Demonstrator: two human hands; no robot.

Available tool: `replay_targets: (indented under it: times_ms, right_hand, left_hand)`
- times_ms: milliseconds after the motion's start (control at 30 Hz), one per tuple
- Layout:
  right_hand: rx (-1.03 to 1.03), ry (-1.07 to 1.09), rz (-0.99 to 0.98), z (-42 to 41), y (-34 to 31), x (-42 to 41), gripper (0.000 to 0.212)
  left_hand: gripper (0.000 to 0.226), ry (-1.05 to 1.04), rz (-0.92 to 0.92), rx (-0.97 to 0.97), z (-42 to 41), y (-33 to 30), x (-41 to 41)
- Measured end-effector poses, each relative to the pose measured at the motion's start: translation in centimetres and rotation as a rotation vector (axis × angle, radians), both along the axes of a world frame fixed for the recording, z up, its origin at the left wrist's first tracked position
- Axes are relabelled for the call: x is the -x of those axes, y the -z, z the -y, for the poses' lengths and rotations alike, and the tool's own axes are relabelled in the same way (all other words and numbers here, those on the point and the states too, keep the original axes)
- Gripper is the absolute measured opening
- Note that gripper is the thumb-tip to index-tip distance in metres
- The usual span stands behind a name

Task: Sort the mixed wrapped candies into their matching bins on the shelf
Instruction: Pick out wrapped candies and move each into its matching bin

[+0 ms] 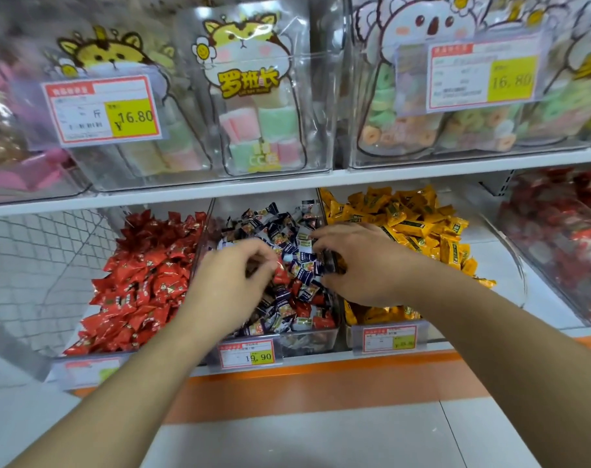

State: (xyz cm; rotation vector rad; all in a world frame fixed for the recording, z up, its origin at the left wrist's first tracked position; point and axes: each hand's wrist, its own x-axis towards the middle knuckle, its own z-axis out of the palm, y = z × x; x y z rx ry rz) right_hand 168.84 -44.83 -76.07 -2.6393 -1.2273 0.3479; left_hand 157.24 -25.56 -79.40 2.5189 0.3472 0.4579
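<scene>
Three clear bins stand side by side on the lower shelf. The left bin [84, 364] holds red wrapped candies [142, 282]. The middle bin [307, 342] holds dark blue-and-white candies [280, 228] mixed with some red ones. The right bin [432, 327] holds yellow candies [415, 221]. Both hands are inside the middle bin. My left hand [230, 278] pinches a red candy [280, 273] at its fingertips. My right hand [365, 265] has its fingers curled round a few dark and yellow wrapped candies [331, 263].
Price tags [246, 354] hang on the bin fronts. Above, an upper shelf carries clear boxes of bagged marshmallows [253, 96] and ring sweets [422, 123]. A bin of red sweets [564, 238] sits far right. Wire mesh [40, 265] is at the left, an orange shelf edge [321, 386] below.
</scene>
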Motion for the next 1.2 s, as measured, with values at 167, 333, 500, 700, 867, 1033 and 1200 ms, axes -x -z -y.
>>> replay_targets:
  times_ms: [167,333,500,700,867,1033,1200]
  right_hand:
    - [0.023,-0.007,-0.001,-0.1,-0.3,0.2,0.061]
    - [0.017,0.003,0.001,-0.2,-0.2,0.4,0.06]
    - [0.005,0.012,-0.001,-0.3,0.0,0.2,0.062]
    - [0.013,0.002,0.002,0.0,0.1,0.2,0.062]
    - [0.011,0.001,-0.008,-0.1,0.2,-0.2,0.068]
    - [0.01,0.006,0.002,-0.2,0.3,0.0,0.066]
    - [0.012,-0.001,0.006,0.0,0.3,0.0,0.063]
  left_hand:
    - [0.007,-0.283,0.121,-0.095,-4.8,-3.5,2.2]
    - [0.027,-0.48,0.004,-0.309,-7.0,-3.6,3.4]
    - [0.025,0.034,-0.049,-0.211,-1.4,-2.2,1.3]
    - [0.026,0.283,-0.338,-0.156,0.8,3.0,-2.7]
    - [0.045,0.222,-0.256,-0.337,-0.8,4.1,-3.6]
    - [0.049,0.217,-0.275,-0.368,-0.9,4.1,-3.7]
    - [0.031,0.221,-0.265,-0.424,-0.3,3.9,-3.4]
